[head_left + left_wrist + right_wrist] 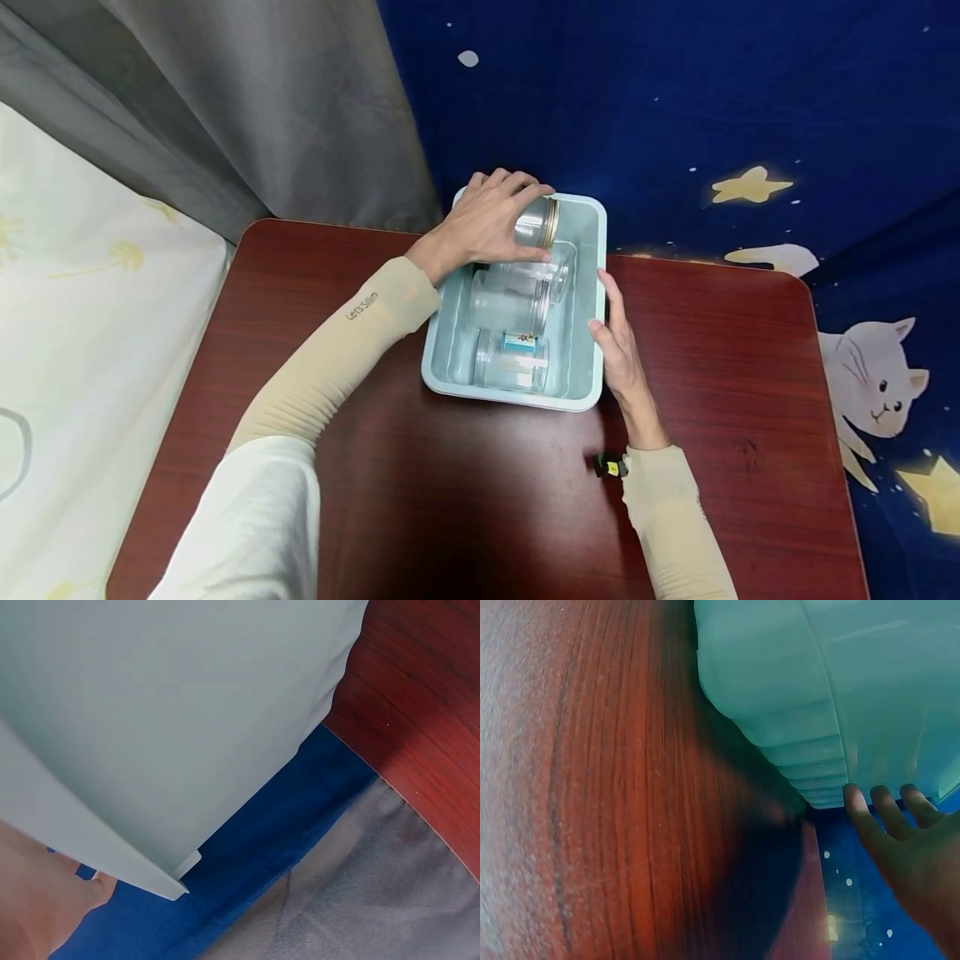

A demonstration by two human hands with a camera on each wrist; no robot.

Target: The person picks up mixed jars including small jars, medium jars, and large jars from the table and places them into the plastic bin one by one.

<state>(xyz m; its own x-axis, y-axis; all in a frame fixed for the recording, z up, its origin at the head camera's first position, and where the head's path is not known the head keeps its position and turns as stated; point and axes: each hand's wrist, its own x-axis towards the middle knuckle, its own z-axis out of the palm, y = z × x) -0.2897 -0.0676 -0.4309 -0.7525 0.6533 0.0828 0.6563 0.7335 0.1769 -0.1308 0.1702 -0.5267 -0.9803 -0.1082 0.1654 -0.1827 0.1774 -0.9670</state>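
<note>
My left hand (486, 221) grips a clear jar (532, 223) with a gold-coloured band, its thumb and fingers spread around it at the far end of a pale blue plastic bin (600, 367). Just below the thumb lies another clear jar (559, 279), partly covered. Nearer the front, a larger clear jar (504, 302) and a jar with a blue label (513, 367) lie on their sides. On the right, my right hand (618, 342) touches the bin's rim with its thumb; straight fingertips (855, 796) rest against the outer wall. In the left wrist view, the bin's edge hides much of the left hand (37, 900).
The bin stands on a dark red wooden table (420, 492) near its back edge. Behind the table hang a grey curtain (300, 108) and a blue patterned cloth (675, 100). A small black device (609, 465) sits at the right wrist.
</note>
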